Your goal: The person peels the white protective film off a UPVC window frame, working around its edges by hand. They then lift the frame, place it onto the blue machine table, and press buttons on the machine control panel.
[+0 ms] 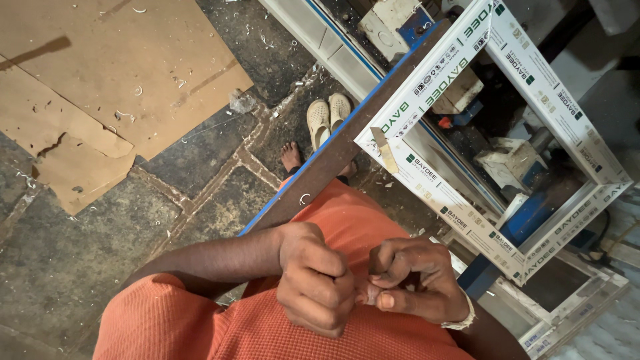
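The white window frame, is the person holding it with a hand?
No, both hands, the left hand and the right hand, are together in front of the orange shirt, apart from the white window frame.

Small pale scrap (363, 294), pinkish-white, thin, soft-looking; too small and too covered to tell what kind. Only a sliver on show, approx. level w/ the knuckles. Held low in front of the orange-shirted belly, in the narrow gap btwn both hands. Pinched at its right end by thumb and bent forefinger of right hand (415, 281), other fingers curled above it. Left end touching, maybe tucked into, the closed fist of left hand (315, 287); can't tell how far in. Lying roughly horizontal across the gap, not hanging loose. No marks or print visible on it.
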